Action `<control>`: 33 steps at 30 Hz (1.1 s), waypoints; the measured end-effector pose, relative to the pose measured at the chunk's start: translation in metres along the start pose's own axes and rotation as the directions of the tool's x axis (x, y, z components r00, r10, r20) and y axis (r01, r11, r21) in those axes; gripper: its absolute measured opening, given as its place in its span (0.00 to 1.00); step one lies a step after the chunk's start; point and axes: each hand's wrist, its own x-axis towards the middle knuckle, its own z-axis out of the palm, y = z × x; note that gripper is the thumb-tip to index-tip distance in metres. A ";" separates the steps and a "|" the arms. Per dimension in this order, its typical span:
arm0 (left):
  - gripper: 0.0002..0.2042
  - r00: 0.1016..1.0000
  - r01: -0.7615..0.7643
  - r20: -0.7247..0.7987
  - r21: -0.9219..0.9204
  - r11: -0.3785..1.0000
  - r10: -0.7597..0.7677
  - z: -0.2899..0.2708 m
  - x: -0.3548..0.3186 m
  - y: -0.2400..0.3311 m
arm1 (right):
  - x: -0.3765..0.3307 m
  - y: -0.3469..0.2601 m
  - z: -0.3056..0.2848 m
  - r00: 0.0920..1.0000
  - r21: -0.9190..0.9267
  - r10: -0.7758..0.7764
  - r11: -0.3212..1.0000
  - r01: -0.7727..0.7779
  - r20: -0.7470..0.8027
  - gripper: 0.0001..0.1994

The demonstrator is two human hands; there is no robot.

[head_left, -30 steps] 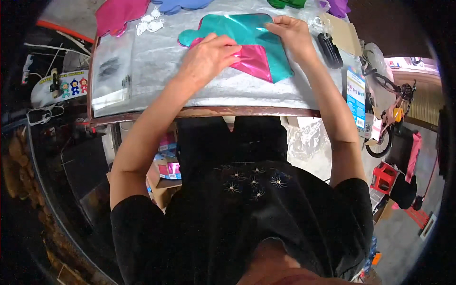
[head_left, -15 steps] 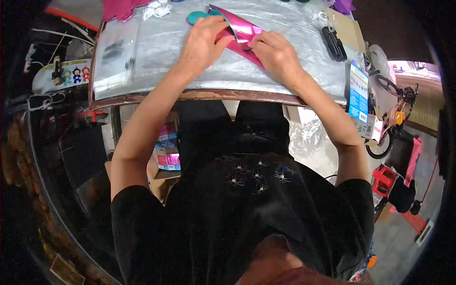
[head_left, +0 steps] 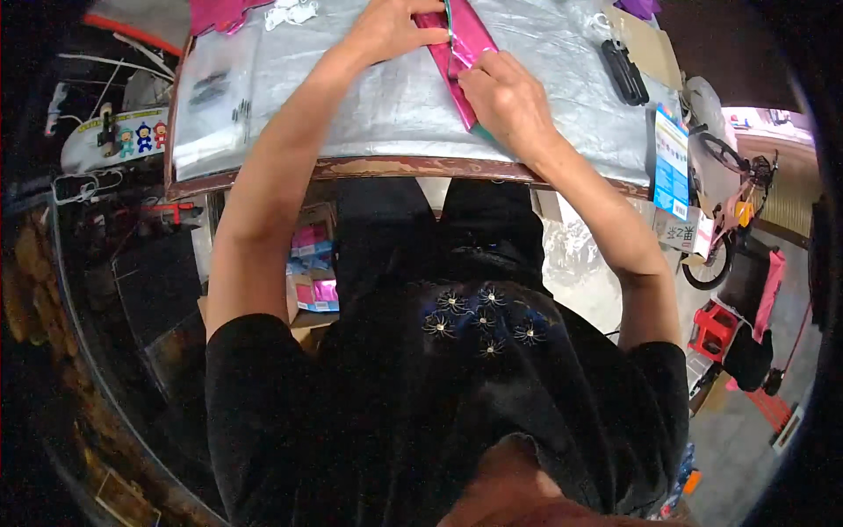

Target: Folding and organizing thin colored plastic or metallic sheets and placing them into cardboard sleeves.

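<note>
Under both hands lies a silver sheet that covers a worn wooden table, its front edge chipped and rusty brown. On it, the left hand pinches the upper end of a folded pink foil strip, fingers curled onto it, while the right hand presses its lower part with fingers bent; a sliver of teal shows below that hand. Right of the right hand rest a black stapler-like tool and, farther out, a tan cardboard piece. Left of the left hand, a clear plastic sleeve lies on the sheet, with a pink foil scrap beyond it. Below the table's edge stand small pink boxes. Well right of the hands, on a grey floor, what seems a child's bicycle stands near a red stool.
</note>
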 end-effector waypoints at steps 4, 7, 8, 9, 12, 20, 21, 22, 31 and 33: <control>0.23 0.997 -0.007 0.070 -0.058 0.998 0.011 -0.003 0.012 -0.002 | 0.004 -0.005 -0.005 1.000 -0.055 -0.024 0.998 0.024 0.001 0.06; 0.21 0.984 0.034 0.176 -0.122 0.992 -0.013 -0.008 0.021 -0.002 | 0.005 -0.007 -0.005 0.999 -0.101 -0.046 0.994 0.045 -0.010 0.05; 0.21 0.987 0.008 0.160 -0.121 0.993 0.012 -0.008 0.024 -0.001 | 0.006 -0.007 -0.004 0.999 -0.102 -0.047 0.994 0.046 -0.009 0.05; 0.21 0.989 -0.019 0.144 -0.119 0.993 0.036 -0.007 0.027 0.000 | 0.005 -0.007 -0.002 0.999 -0.096 -0.049 0.994 0.047 -0.016 0.05; 0.21 0.982 -0.015 0.186 -0.118 0.993 0.037 -0.009 0.035 0.001 | 0.005 -0.008 0.002 0.998 -0.081 -0.052 0.996 0.049 -0.031 0.04; 0.17 0.995 0.082 -0.034 -0.169 0.982 -0.089 -0.008 0.027 0.036 | 0.010 -0.015 0.001 0.999 -0.117 -0.007 0.993 0.012 0.045 0.04; 0.15 0.961 0.043 -0.270 -0.090 0.995 -0.066 -0.004 0.020 0.048 | 0.010 -0.015 0.000 0.999 -0.109 0.000 0.994 0.004 0.032 0.04; 0.14 0.873 0.023 -0.488 -0.005 1.000 -0.022 -0.001 0.014 0.058 | 0.010 -0.015 0.000 1.000 -0.100 0.008 0.995 -0.005 0.021 0.04; 0.10 0.970 0.175 -0.148 -0.132 0.976 -0.194 0.035 -0.033 0.074 | 0.001 -0.015 -0.005 0.999 -0.015 0.031 0.999 -0.031 -0.020 0.06; 0.10 0.968 0.177 -0.168 -0.056 0.983 -0.184 0.037 -0.035 0.077 | -0.002 -0.007 -0.011 0.995 0.128 0.099 0.987 -0.096 -0.012 0.06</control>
